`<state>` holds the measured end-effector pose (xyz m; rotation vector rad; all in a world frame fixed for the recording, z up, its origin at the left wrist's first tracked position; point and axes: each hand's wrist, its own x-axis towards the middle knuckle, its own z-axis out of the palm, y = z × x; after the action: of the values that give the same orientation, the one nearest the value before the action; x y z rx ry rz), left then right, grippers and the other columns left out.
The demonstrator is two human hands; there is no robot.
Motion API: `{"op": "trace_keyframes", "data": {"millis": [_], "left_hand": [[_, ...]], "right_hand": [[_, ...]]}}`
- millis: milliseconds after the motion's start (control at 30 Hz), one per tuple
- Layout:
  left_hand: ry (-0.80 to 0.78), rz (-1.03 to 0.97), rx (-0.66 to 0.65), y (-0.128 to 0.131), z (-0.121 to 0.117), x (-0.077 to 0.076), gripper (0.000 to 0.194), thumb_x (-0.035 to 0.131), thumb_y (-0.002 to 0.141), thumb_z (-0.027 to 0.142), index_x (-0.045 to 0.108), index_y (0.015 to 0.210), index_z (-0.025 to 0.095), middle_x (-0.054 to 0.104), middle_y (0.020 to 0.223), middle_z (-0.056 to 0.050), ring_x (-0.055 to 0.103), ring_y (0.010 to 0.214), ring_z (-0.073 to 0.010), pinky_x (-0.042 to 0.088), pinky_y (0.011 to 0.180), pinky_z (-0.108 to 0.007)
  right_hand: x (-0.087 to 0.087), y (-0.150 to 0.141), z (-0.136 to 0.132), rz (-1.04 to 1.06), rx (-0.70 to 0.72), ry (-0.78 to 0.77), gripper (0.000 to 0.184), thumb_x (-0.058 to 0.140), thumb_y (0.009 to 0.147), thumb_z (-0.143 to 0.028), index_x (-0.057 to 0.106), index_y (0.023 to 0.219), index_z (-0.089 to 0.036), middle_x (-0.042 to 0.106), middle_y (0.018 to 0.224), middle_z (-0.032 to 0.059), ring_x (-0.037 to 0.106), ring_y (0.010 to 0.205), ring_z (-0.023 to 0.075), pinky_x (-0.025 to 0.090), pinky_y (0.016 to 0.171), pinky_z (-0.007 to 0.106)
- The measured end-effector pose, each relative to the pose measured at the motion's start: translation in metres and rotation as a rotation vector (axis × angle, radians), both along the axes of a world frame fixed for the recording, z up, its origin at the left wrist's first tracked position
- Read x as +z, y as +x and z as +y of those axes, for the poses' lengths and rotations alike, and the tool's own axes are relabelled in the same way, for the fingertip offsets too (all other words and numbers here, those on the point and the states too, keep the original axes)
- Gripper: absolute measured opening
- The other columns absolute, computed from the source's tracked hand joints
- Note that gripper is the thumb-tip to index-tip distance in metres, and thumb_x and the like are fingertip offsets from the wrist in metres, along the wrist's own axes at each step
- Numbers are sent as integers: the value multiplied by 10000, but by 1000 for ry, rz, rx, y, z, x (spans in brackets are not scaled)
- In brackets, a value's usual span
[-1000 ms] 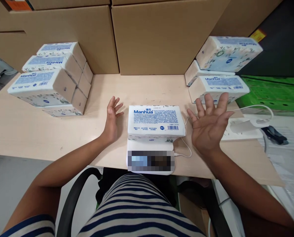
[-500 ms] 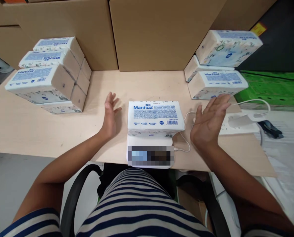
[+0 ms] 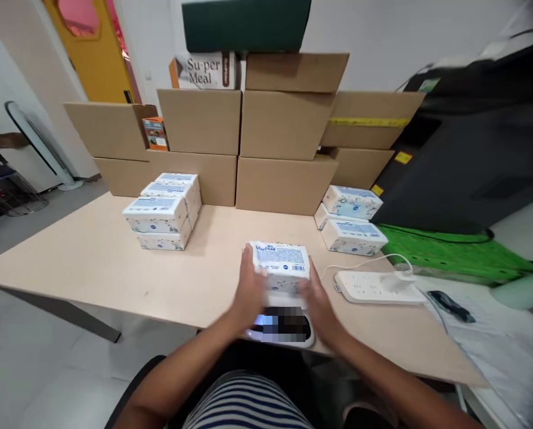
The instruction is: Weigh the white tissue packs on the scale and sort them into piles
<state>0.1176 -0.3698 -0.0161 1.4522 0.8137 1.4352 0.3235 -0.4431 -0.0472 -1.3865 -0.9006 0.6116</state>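
A white tissue pack (image 3: 281,257) with blue print sits on or just over a white scale-like device (image 3: 293,344) near the table's front edge. My left hand (image 3: 250,291) is against its left side, fingers curled round the front corner. From the right, my right hand (image 3: 316,301) clasps the opposite end, so the pack is held between both palms. Motion blurs the fingers of both hands. The device's display is pixelated, and I cannot tell whether the pack still touches its top.
Stacked tissue packs (image 3: 159,219) stand on the left of the table, and a smaller pile (image 3: 355,235) on the right. Cardboard boxes (image 3: 279,185) wall off the back. A white power strip (image 3: 378,289) with a cable lies at right, near a green crate (image 3: 445,250).
Both hands, apart and open beside the pack before, have closed in on its two sides. The camera has tilted up, showing more of the room behind the boxes.
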Motion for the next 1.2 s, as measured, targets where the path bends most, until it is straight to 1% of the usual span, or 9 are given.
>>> {"op": "trace_keyframes", "data": {"millis": [133, 233, 333, 433, 533, 633, 833, 1000, 1200], "left_hand": [[84, 70, -222, 3, -13, 28, 961, 324, 992, 839, 253, 1728, 225, 162, 1834, -114, 134, 1709, -319, 108, 1399, -546], [294, 18, -137, -31, 5, 65, 870, 256, 1038, 782, 209, 1738, 269, 175, 1840, -64, 148, 1710, -268, 131, 1398, -470], [237, 133, 24, -47, 39, 79, 813, 151, 1070, 720, 212, 1729, 248, 187, 1839, -62, 132, 1713, -244, 152, 1393, -441], [-47, 423, 83, -55, 74, 57, 746, 139, 1103, 578, 239, 1708, 153, 295, 1798, -152, 210, 1696, -278, 182, 1385, -494], [-149, 585, 72, -68, 97, 16, 934, 511, 998, 538, 275, 1634, -104, 236, 1737, -380, 211, 1664, -471, 170, 1353, -649], [-80, 722, -8, -77, 111, -17, 977, 638, 913, 441, 267, 1670, -53, 120, 1789, -300, 98, 1697, -412, 129, 1381, -577], [178, 1258, -274, -72, 141, -42, 896, 558, 964, 415, 259, 1696, -7, 100, 1799, -267, 84, 1694, -408, 158, 1382, -558], [227, 1293, -370, -75, 150, -47, 775, 448, 1032, 528, 389, 1676, 101, 248, 1788, -217, 201, 1679, -396, 169, 1375, -572], [250, 1284, -427, -81, 155, -52, 782, 451, 1036, 552, 393, 1672, 101, 220, 1787, -233, 172, 1683, -406, 175, 1363, -609]], "right_hand": [[57, -38, 10, -265, 232, 175, 939, 460, 991, -794, 239, 1730, -258, 400, 1753, 118, 351, 1645, 308, 300, 1348, 548], [97, -53, 37, -387, 323, 342, 949, 449, 1020, -756, 90, 1752, -271, 359, 1771, 121, 376, 1632, 295, 325, 1337, 537], [97, -61, 93, -531, 298, 291, 995, 431, 1038, -717, -58, 1744, -214, 316, 1781, 169, 411, 1613, 299, 365, 1311, 533], [64, -63, 156, -956, 272, -96, 940, 367, 1071, -609, -119, 1730, -149, 454, 1697, 224, 532, 1532, 323, 492, 1213, 539], [25, -60, 210, -1154, 372, -101, 955, 665, 929, -452, 241, 1714, -111, 452, 1678, 289, 414, 1587, 464, 380, 1249, 691], [3, -65, 254, -1323, 516, -20, 773, 740, 859, -349, 529, 1582, -175, 477, 1678, 238, 383, 1611, 434, 308, 1301, 662], [10, -103, 343, -1463, 604, -16, 702, 727, 914, -315, 547, 1581, -190, 504, 1668, 209, 492, 1554, 379, 385, 1290, 568], [16, -106, 393, -1470, 739, 28, 790, 736, 935, -351, 446, 1654, -200, 396, 1738, 183, 359, 1639, 333, 283, 1345, 547], [22, -92, 409, -1507, 817, 4, 874, 788, 899, -334, 412, 1671, -165, 356, 1749, 212, 316, 1656, 343, 273, 1348, 539]]}}
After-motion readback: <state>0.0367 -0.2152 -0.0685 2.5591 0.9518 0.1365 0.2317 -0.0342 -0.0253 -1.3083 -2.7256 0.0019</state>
